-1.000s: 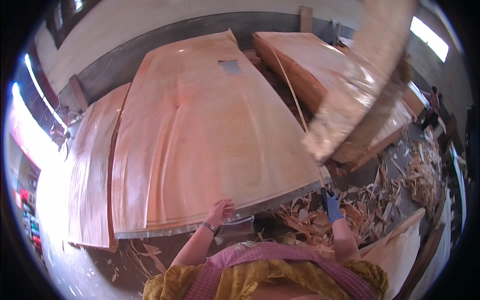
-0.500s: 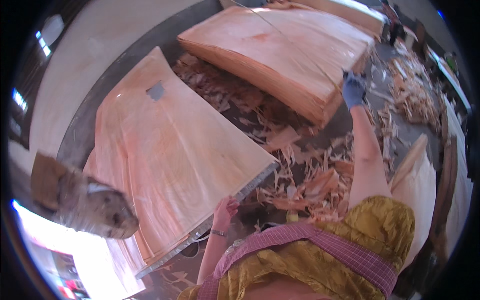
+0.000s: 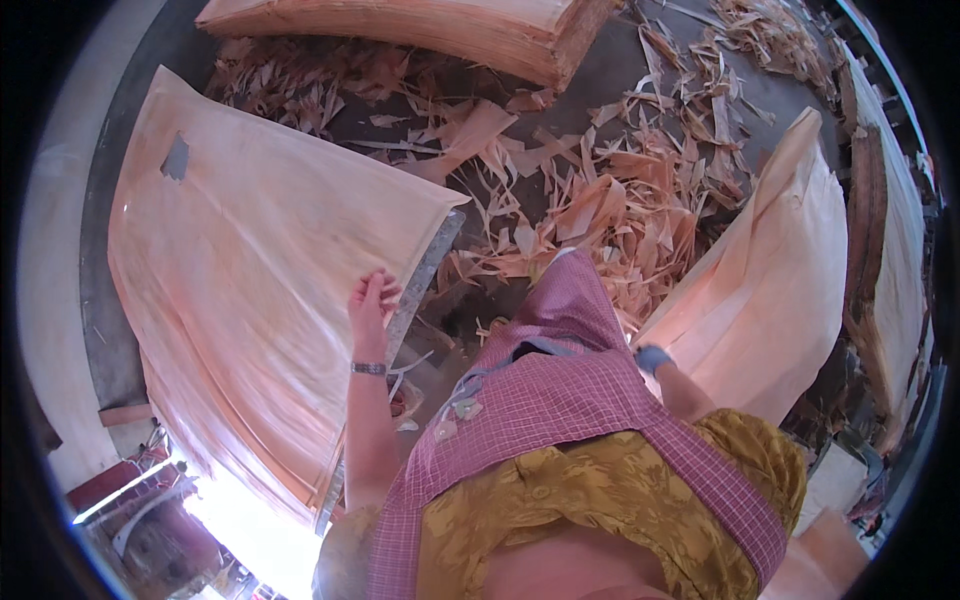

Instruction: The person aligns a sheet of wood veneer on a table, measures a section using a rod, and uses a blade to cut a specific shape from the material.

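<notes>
My bare left hand (image 3: 375,298), with a band at the wrist, is over the front edge of a large stack of thin wood veneer sheets (image 3: 270,240). Its fingers are loosely curled together and nothing shows in them. The top sheet has a ragged hole near its far left corner. My right hand (image 3: 652,358), in a blue-grey glove, is low at my right side, against the near edge of a pale, folded-up veneer sheet (image 3: 770,260). Its fingers are mostly hidden, so I cannot tell whether it grips that sheet.
Torn veneer strips (image 3: 610,210) litter the floor between the two veneer piles. A thicker veneer stack (image 3: 420,25) stands at the far side. Along the right rim is a brown-edged stack (image 3: 868,220). My checked apron (image 3: 550,390) covers the near middle.
My right hand has come down from beside the far stack to my right side. My left hand now appears further left, over the sheet edge. The view has tilted down.
</notes>
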{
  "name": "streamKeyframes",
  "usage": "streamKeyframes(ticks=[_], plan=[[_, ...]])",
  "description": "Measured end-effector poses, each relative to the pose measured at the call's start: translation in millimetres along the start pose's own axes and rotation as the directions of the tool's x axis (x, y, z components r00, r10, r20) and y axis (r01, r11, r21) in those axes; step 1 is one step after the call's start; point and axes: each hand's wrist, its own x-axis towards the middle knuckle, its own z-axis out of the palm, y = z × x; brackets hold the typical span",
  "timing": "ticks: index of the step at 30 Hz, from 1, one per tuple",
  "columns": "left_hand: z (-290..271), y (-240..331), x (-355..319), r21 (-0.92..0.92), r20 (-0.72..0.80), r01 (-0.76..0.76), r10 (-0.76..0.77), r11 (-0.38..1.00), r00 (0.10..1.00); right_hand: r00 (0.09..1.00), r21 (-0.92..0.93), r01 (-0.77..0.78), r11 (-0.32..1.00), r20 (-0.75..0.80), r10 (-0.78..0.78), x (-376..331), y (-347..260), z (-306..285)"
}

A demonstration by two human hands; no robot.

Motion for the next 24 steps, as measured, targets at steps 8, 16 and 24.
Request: streamKeyframes(ticks=[8, 16, 24], plan=[[32, 39, 171, 0.883, -0.074, -0.176, 0.499, 0.435, 0.863, 0.933, 0.022, -0.322, 0.946, 0.177, 0.314, 25, 113, -17], [44, 45, 310, 0.933, -0.349, 0.327, 0.582, 0.148, 0.734, 0.951, -0.015, 0.203, 0.979, -0.233, -0.201, 299, 8, -356], [49, 47, 314, 0.908, -0.399, 0.402, 0.522, 0.114, 0.754, 0.784, -0.312, 0.609, 0.730, 0.098, -0.612, 553, -192, -411]])
